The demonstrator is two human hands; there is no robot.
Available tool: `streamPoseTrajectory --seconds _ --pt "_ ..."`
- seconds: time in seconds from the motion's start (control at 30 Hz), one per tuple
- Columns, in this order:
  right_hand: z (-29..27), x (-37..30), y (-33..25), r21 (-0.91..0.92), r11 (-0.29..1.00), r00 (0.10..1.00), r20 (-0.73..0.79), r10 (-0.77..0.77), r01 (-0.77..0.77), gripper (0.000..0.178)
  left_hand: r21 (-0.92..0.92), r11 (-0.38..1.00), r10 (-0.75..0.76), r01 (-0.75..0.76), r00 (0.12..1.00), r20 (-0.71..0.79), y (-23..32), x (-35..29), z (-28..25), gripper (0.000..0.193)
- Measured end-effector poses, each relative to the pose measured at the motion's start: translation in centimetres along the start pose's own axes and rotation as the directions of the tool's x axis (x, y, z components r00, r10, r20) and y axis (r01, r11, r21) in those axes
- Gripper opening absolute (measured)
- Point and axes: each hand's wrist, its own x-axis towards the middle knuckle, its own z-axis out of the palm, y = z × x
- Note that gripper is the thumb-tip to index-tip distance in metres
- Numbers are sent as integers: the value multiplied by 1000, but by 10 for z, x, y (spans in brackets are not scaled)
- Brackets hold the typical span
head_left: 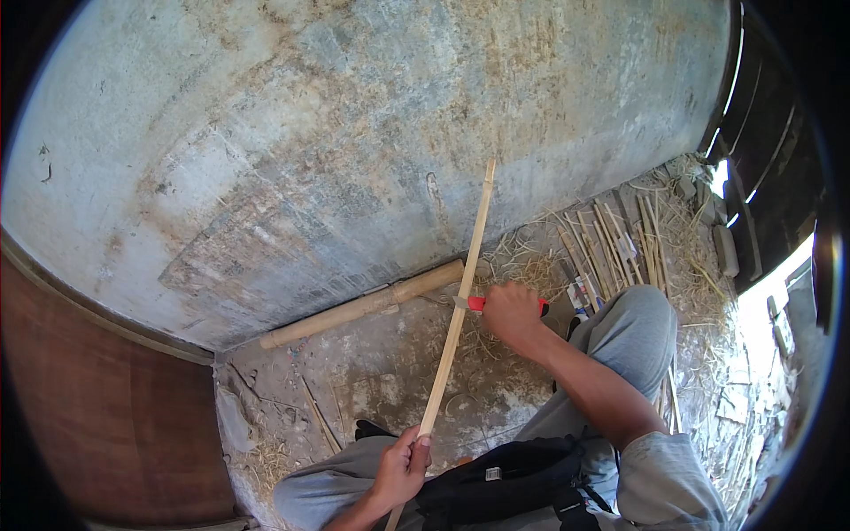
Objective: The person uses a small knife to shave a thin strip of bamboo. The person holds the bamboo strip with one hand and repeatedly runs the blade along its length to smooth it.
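Observation:
A long, pale bamboo strip (446, 358) slants up and away from my lap toward the wall. My left hand (403, 466) is closed round its lower part, thumb on top. In my right hand (513, 311) is a knife with a red and black handle (476, 303), gripped in a fist. Its short blade (460, 302) lies against the strip around mid-length; whether it cuts in cannot be made out. The strip's far tip (490, 165) stands free in front of the wall.
A thick bamboo pole (363, 319) lies along the foot of the stained wall (354, 159). Several thin bamboo sticks (611, 243) are bundled at the right, among shavings (699, 274). A brown wooden panel (106, 407) stands at the left. My bent knee (633, 323) is beneath my right forearm.

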Motion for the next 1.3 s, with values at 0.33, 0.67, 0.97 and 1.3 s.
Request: streamPoseTrajectory --seconds 0.33,0.67,0.97,1.3 --pt "0 6 5 -20 1000 999 -53 -11 10 18 85 996 3 -3 1000 -4 -2 -1 -2 19" --pt "-8 17 11 43 995 996 -23 89 -87 20 214 975 60 -59 998 1 1 -10 -13 19" --pt "-12 30 28 135 970 980 19 200 -200 20 227 972 49 -57 998 40 5 -32 -12 28" --pt "-20 32 33 142 969 967 -128 221 -202 16 292 956 5 -9 1000 12 14 -75 -31 36"
